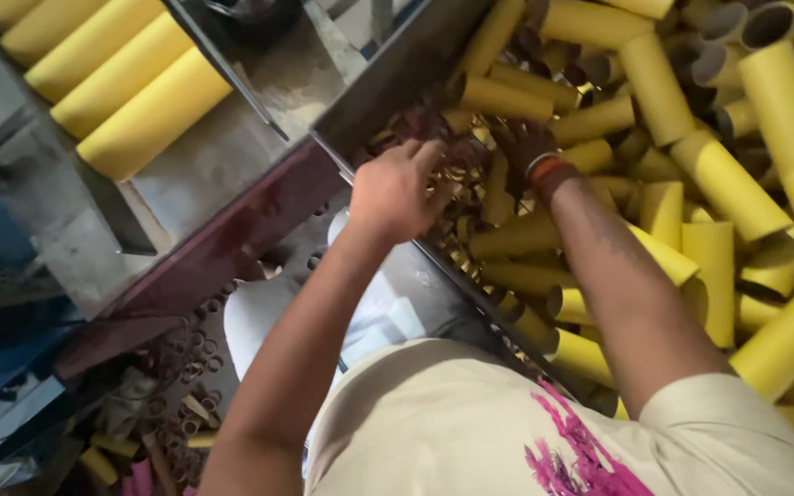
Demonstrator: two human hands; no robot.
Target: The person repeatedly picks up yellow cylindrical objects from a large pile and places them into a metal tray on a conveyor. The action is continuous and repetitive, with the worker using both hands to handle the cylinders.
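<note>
1. So the thing both hands are digging at is a clump of small brown cardboard rings [457,152], sitting at the near edge of the bin, right where the metal wall [397,78] meets the heap of yellow tubes [709,174].
2. The rings lie straight ahead of the left hand [395,191] and just off its fingertips, toward the person's right. No real long axis to the clump; it's a loose scatter running roughly along the bin wall.
3. Left hand is curled, fingers bent down onto the rings. Looks like it's pinching a few, but I can't tell for sure whether it's actually closed on anything.
4. Right hand [518,147] is deeper in, in shadow, past an orange wrist band [549,167]. Fingers seem spread over the rings and tube ends, but it's too dark to call a grip.
5. Both hands are about equally close, left slightly nearer the bin wall side, right nearer the tubes.
6. Further out: more long yellow tubes stacked on a rack [117,78] upper left, and loose rings littering the floor [190,354] below.
</note>
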